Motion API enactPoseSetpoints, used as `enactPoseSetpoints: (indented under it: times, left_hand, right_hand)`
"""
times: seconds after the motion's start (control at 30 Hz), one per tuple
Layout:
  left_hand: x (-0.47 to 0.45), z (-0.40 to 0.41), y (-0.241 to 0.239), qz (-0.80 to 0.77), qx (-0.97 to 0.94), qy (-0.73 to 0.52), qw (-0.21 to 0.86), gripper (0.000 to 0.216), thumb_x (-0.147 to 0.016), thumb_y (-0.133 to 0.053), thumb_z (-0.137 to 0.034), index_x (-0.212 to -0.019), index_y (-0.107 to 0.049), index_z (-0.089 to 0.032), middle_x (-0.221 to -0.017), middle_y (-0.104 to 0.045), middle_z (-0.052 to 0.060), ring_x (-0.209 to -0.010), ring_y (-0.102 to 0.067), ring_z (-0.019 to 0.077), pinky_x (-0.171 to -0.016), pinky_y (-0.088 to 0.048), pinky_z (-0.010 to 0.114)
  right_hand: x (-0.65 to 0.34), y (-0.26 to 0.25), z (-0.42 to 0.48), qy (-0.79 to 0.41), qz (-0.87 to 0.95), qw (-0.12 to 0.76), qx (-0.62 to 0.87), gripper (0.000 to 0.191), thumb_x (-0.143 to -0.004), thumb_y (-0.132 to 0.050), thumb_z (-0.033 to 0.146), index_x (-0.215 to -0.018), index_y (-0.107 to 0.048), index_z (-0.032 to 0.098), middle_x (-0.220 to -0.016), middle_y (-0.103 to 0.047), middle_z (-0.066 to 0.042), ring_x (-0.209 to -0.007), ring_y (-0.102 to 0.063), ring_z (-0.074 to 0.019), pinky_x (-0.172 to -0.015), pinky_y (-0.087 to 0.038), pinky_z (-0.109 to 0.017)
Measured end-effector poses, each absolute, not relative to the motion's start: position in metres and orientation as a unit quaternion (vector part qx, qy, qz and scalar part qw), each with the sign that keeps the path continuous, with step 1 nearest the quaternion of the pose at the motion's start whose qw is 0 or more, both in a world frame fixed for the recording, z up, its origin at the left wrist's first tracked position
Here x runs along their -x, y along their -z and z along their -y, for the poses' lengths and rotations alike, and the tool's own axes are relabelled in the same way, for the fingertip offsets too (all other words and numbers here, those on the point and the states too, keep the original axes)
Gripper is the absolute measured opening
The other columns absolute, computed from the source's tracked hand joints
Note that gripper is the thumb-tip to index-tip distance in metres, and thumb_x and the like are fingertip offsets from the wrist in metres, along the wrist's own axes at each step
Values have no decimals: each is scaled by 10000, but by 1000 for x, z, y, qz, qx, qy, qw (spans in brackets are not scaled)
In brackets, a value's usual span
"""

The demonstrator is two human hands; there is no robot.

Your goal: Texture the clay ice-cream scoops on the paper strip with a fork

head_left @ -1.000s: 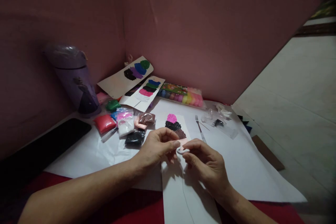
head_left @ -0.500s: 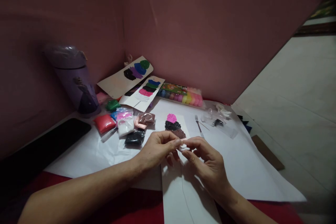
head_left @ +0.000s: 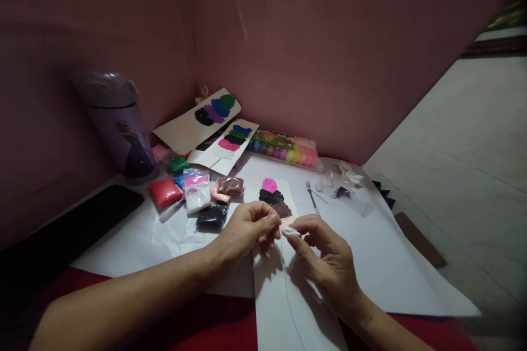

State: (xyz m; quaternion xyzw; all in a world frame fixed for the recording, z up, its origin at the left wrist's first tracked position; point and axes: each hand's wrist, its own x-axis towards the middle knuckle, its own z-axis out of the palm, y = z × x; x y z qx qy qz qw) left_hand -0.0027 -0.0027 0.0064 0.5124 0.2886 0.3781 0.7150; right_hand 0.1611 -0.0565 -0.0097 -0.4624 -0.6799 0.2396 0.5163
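Note:
Between the thumb and fingers of my right hand [head_left: 327,255] is a small folded lump of white modelling clay [head_left: 290,231]. My left hand [head_left: 251,227] is just left of it, thumb and forefinger pinched together; whether anything is between them I cannot make out. Both hands hover over a long white card [head_left: 280,301] with a pencil line down it. At the card's far end, textured clay patches form a stack: pink [head_left: 269,185], black [head_left: 270,197] and brown [head_left: 282,209]. A pale peach band below them is partly hidden by my fingers.
Left of the card lie several bagged clays, including red [head_left: 164,193], white [head_left: 197,198] and black [head_left: 211,216]. A fork [head_left: 312,197] lies to the right, near clear plastic packaging [head_left: 346,194]. Two decorated cards [head_left: 230,145], a clay pack [head_left: 288,149] and a purple tumbler [head_left: 119,126] stand behind.
My left fingertips have come off the white clay and drawn slightly left. The clay stays in my right hand and now looks folded over. Everything else lies as before.

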Motion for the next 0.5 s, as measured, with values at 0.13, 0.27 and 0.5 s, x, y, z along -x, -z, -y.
enactPoseSetpoints:
  times: [0.13, 0.27, 0.5]
  left_hand:
    - [3, 4, -6, -283, -496, -363, 737, 336, -762, -656, -424, -674, -508, -135, -616, -549, -13, -461, -476, 61, -439, -408, 190]
    - [3, 4, -4, -272, -510, -345, 739, 332, -770, -655, -418, -676, -507, -136, -579, -539, -18, -446, -472, 64, -438, -393, 194]
    - [3, 4, -6, -279, -534, -366, 710, 325, -784, -647, -431, -729, -508, -143, -639, -561, -19, -459, -484, 60, -449, -401, 198]
  right_hand:
    - [-161, 11, 56, -234, 675, 522, 466, 23, -871, -607, 220, -884, -611, 200, -867, -613, -44, -778, -588, -174, -615, -469, -290]
    - [-162, 10, 56, -233, 681, 515, 466, 34, -873, -597, 228, -864, -610, 198, -847, -614, -43, -753, -588, -172, -600, -473, -284]
    - [-161, 9, 56, -241, 678, 514, 467, 40, -877, -592, 235, -868, -614, 203, -853, -632, -46, -745, -599, -171, -615, -488, -283]
